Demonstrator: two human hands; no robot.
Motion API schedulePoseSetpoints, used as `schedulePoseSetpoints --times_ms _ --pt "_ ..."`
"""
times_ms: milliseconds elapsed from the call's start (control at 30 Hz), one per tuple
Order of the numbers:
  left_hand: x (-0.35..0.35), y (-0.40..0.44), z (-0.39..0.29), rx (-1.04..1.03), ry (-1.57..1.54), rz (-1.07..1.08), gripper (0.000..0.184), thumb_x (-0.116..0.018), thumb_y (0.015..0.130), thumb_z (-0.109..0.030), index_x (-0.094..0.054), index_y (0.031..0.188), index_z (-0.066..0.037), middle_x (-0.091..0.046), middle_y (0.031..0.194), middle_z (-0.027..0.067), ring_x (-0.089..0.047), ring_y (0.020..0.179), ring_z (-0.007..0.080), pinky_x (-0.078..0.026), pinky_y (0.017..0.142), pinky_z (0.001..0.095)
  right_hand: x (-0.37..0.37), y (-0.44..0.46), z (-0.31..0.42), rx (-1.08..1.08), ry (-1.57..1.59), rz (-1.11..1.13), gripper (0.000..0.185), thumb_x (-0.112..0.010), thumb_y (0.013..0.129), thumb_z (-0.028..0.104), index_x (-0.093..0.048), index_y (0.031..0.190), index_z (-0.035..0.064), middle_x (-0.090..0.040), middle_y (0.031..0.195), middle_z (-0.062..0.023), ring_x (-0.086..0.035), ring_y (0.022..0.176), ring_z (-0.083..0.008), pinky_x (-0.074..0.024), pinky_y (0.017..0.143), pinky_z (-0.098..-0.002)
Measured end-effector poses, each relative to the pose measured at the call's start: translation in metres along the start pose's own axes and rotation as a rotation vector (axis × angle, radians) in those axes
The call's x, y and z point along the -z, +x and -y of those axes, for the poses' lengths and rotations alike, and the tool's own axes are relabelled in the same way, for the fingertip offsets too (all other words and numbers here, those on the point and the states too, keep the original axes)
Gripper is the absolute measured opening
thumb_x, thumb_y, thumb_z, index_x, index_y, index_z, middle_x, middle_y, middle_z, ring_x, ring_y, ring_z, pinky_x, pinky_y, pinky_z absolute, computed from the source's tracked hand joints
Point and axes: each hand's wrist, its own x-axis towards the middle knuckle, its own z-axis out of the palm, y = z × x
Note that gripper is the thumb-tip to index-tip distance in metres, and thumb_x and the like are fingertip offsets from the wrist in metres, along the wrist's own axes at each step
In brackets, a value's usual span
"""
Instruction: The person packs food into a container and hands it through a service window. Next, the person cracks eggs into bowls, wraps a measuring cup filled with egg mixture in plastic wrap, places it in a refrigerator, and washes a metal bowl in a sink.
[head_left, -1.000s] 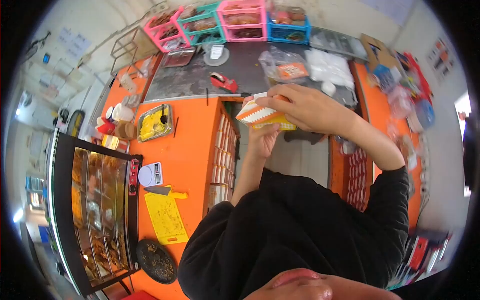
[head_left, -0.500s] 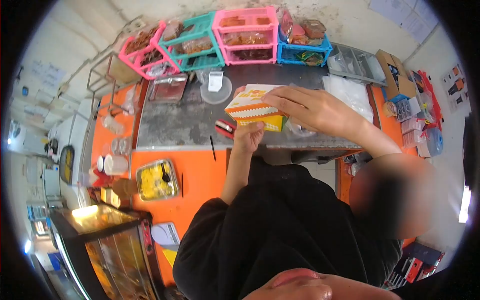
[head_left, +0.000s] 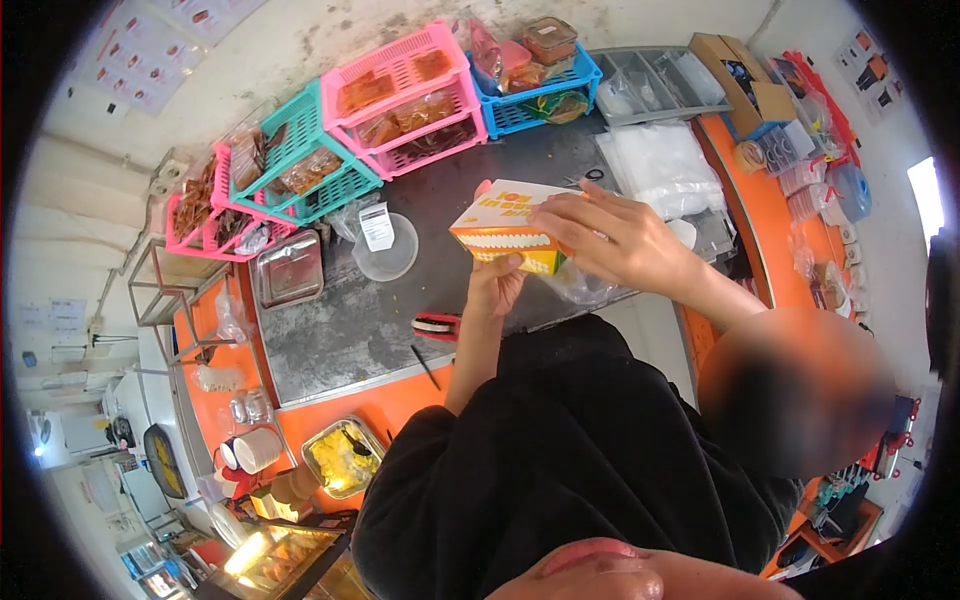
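A white, orange and yellow cardboard food box (head_left: 505,232) with printed lettering on its top is held up over the dark metal worktop (head_left: 330,340). My left hand (head_left: 497,283) grips it from below and the near side, thumb against the yellow wall. Over its right side lies my right hand (head_left: 610,235), fingers bent onto the lid and edge. What is inside the box is hidden. Below and left of the box lies a red stapler (head_left: 436,326), with a black pen (head_left: 425,367) close by. Behind my right hand, black-handled scissors (head_left: 590,178) rest on the worktop.
Pink baskets (head_left: 400,95), a teal basket (head_left: 300,165) and a blue basket (head_left: 535,90) holding packets line the wall. A round plastic lid (head_left: 388,255) bears a paper slip. Clear bags (head_left: 665,165) lie to the right. A tray of yellow food (head_left: 335,465) sits at lower left.
The camera view has turned, so the worktop and baskets appear rotated and shifted left. Both hands still hold the box, and my right-hand fingers have shifted slightly along its right edge.
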Motion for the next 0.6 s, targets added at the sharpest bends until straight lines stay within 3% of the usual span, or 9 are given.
schedulePoseSetpoints --times_ms 133,200,300,433,533,600 --pt "0.003 0.018 0.020 -0.032 0.073 0.067 0.099 -0.061 0.068 0.012 -0.011 0.147 -0.018 -0.040 0.136 0.0128 -0.043 0.127 0.0276 -0.042 0.105 0.0410 -0.007 -0.023 -0.031 0.064 -0.119 -0.030 0.050 -0.065 0.069 0.006 -0.054 0.118 0.0087 -0.061 0.103 -0.0057 -0.065 0.090 -0.0243 -0.0565 0.069 -0.0360" --pt "-0.004 0.026 0.032 -0.022 0.089 0.038 0.097 -0.062 0.069 0.010 -0.011 0.147 -0.018 -0.041 0.135 0.0137 -0.046 0.125 0.0287 -0.044 0.103 0.0418 -0.007 -0.036 -0.040 -0.120 0.106 -0.070 0.051 -0.067 0.068 0.006 -0.055 0.117 0.0090 -0.061 0.103 -0.0052 -0.064 0.092 -0.0238 -0.0561 0.070 -0.0369" --pt "-0.010 0.039 0.056 0.006 0.105 -0.026 0.096 -0.065 0.071 0.005 -0.011 0.147 -0.018 -0.042 0.135 0.0144 -0.049 0.122 0.0294 -0.048 0.099 0.0414 0.009 -0.046 -0.058 -0.143 0.126 -0.034 0.050 -0.068 0.067 0.006 -0.055 0.115 0.0085 -0.061 0.104 -0.0059 -0.064 0.092 -0.0235 -0.0561 0.066 -0.0344" --pt "-0.004 0.056 0.089 0.007 0.048 -0.063 0.099 -0.070 0.073 -0.001 -0.008 0.148 -0.019 -0.042 0.135 0.0142 -0.050 0.121 0.0285 -0.051 0.096 0.0402 0.014 -0.069 -0.079 -0.122 0.085 0.041 0.049 -0.069 0.067 0.009 -0.056 0.114 0.0086 -0.061 0.104 -0.0060 -0.063 0.093 -0.0233 -0.0564 0.066 -0.0330" --pt "-0.013 0.063 0.104 -0.004 0.039 0.037 0.101 -0.064 0.075 0.004 -0.002 0.149 -0.023 -0.039 0.137 0.0140 -0.047 0.124 0.0302 -0.047 0.099 0.0437 0.005 -0.089 -0.104 -0.024 0.000 -0.055 0.049 -0.070 0.067 0.012 -0.056 0.114 0.0089 -0.062 0.104 -0.0047 -0.063 0.094 -0.0223 -0.0568 0.064 -0.0317" --pt "-0.011 0.065 0.114 -0.036 0.019 0.078 0.105 -0.066 0.072 0.006 -0.001 0.149 -0.025 -0.039 0.137 0.0143 -0.046 0.124 0.0318 -0.048 0.098 0.0454 0.001 -0.104 -0.121 -0.048 -0.027 0.059 0.052 -0.068 0.070 0.016 -0.052 0.119 0.0082 -0.058 0.117 -0.0080 -0.057 0.111 -0.0250 -0.0537 0.084 -0.0370"
